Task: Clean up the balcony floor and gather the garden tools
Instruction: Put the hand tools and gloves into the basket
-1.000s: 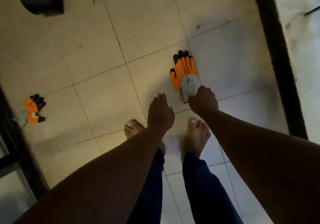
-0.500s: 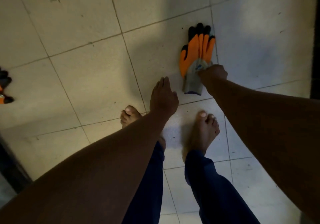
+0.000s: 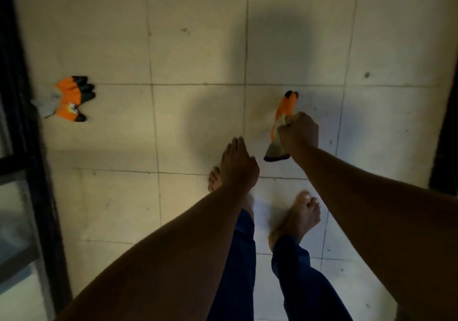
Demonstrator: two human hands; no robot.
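My right hand (image 3: 298,132) grips an orange, black-tipped garden glove (image 3: 285,112) near its grey cuff and holds it above the tiled floor, seen edge-on. My left hand (image 3: 238,164) hangs over the floor with straight fingers and holds nothing. A second orange and grey glove (image 3: 67,98) lies flat on the tiles at the far left, well away from both hands.
The pale tiled balcony floor (image 3: 198,60) fills the view. A dark door frame with glass (image 3: 29,172) runs down the left edge, and a dark strip (image 3: 446,134) borders the right. My bare feet (image 3: 297,219) stand on the tiles below my hands.
My right hand has lifted the glove off the floor, and it now hangs edge-on. The view has shifted, bringing the second glove on the left fully into sight.
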